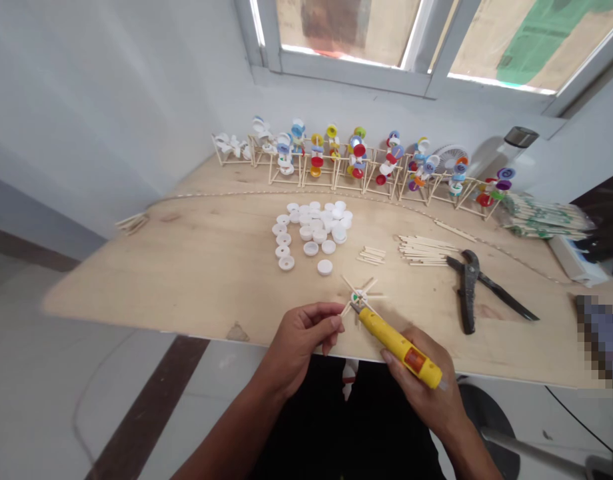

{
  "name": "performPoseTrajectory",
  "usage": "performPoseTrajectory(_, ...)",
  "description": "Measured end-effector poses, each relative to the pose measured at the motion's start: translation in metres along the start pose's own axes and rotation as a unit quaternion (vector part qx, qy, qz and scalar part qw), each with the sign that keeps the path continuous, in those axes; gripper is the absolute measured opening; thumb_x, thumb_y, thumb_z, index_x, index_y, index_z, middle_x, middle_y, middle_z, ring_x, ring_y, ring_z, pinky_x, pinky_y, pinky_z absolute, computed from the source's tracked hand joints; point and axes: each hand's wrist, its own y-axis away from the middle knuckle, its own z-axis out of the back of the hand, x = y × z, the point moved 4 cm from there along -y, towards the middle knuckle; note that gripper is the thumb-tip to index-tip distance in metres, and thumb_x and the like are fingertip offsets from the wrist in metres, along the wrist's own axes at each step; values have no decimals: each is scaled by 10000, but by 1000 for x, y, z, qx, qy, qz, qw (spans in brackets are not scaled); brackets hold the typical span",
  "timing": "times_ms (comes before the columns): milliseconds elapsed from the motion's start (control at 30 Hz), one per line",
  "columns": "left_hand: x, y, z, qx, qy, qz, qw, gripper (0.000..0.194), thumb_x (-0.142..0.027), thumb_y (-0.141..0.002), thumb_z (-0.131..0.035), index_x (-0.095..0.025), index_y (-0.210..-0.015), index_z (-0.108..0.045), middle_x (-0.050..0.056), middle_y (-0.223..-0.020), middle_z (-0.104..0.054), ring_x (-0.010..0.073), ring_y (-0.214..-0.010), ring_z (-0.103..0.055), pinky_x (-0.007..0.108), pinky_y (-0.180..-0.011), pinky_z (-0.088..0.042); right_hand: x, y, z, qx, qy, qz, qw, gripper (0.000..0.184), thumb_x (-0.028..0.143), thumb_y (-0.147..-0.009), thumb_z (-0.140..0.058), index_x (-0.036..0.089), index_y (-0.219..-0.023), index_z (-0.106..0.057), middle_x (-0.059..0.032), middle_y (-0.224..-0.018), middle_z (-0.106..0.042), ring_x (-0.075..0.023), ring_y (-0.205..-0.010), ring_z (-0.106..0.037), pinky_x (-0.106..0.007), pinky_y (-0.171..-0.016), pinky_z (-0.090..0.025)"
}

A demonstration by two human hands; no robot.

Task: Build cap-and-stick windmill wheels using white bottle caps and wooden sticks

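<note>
The left hand point(299, 343) pinches a small star of wooden craft sticks point(359, 297) in its fingertips, just beyond it. The right hand point(421, 390) wraps around a yellow glue gun point(386, 337), its nozzle at the star's hub. Farther from the hands, finished cap-and-stick frames point(356, 167) line the desk point(186, 267); loose white bottle caps point(311, 230) and loose sticks point(424, 250) remain.

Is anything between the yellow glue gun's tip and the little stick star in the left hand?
Nothing visible: the tip of the yellow glue gun, held in the right hand, sits right at the centre of the stick star, which the left hand holds.
</note>
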Motion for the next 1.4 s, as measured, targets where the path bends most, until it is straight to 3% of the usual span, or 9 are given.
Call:
performPoseTrajectory(300, 0, 1, -1, 2, -7, 8, 1000, 244, -217, -613, -749, -118, -833, -709, 1, -598, -600, 63, -474, -480, 172, -411, -358, -3, -1, 2, -8, -1, -13, 1000, 202, 271, -839, -577, 208, -683, -466, 35, -603, -459, -119, -541, -448, -246, -517, -335)
performPoseTrajectory(500, -3, -1, 2, -11, -12, 8, 1000, 253, -232, -608, -754, -121, -831, -712, 7, -600, -605, 67, -482, -485, 175, -421, -362, -6, -1, 4, -13, -62, -77, 995, 208, 302, -842, -574, 209, -694, -461, 45, -596, -430, -104, -506, -411, -228, -473, -340)
performPoseTrajectory(800, -2, -3, 0, -14, -42, -2, 999, 257, -226, -618, -738, -122, -852, -719, 8, -603, -597, 64, -483, -475, 168, -421, -363, 0, -4, 1, -2, -1, 2, 1000, 210, 285, -837, -579, 207, -679, -464, 32, -594, -470, -119, -532, -457, -238, -498, -347)
performPoseTrajectory(1000, -2, -3, 1, -14, -55, -6, 998, 243, -227, -625, -730, -127, -846, -720, 4, -608, -591, 67, -490, -475, 172, -429, -363, -2, -7, 3, -21, 19, 3, 1000, 217, 289, -839, -575, 206, -672, -465, 35, -585, -466, -111, -508, -446, -235, -477, -339)
performPoseTrajectory(1100, -3, -3, 2, -12, -68, -14, 997, 229, -231, -641, -719, -134, -848, -721, 2, -611, -590, 74, -494, -476, 183, -438, -369, -4, -6, 4, -20, -1, -28, 999, 226, 301, -834, -577, 208, -665, -460, 35, -583, -452, -110, -504, -435, -231, -460, -339)
performPoseTrajectory(1233, -8, -4, 5, -31, -128, -48, 990, 203, -226, -653, -707, -158, -843, -726, -8, -612, -612, 83, -503, -482, 195, -463, -379, -10, -3, 5, -18, -95, -123, 988, 211, 353, -829, -583, 210, -701, -494, 33, -584, -451, -115, -498, -432, -228, -446, -365)
performPoseTrajectory(1400, -20, -15, 9, -13, -300, -168, 939, 163, -219, -727, -641, -191, -862, -727, 26, -821, -712, 156, -729, -616, 248, -672, -466, -23, 1, 5, -52, -191, -196, 961, 220, 418, -787, -616, 199, -788, -593, -5, -656, -556, -148, -562, -503, -252, -500, -439)
